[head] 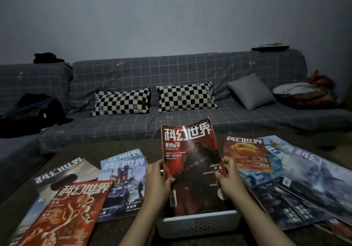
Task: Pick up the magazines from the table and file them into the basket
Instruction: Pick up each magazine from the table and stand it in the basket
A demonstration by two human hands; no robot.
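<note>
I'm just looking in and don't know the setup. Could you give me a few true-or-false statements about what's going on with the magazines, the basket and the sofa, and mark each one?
1. Both hands hold the red magazine upright over the white basket. True: the left hand and the right hand grip its side edges.
2. The basket is black wicker. False: it is white with perforated walls.
3. Magazines lie on the table on both sides of the basket. True.
4. Two checkered pillows sit on the sofa. True.
5. The sofa cover is plain red. False: it is grey with a light grid pattern.
</note>
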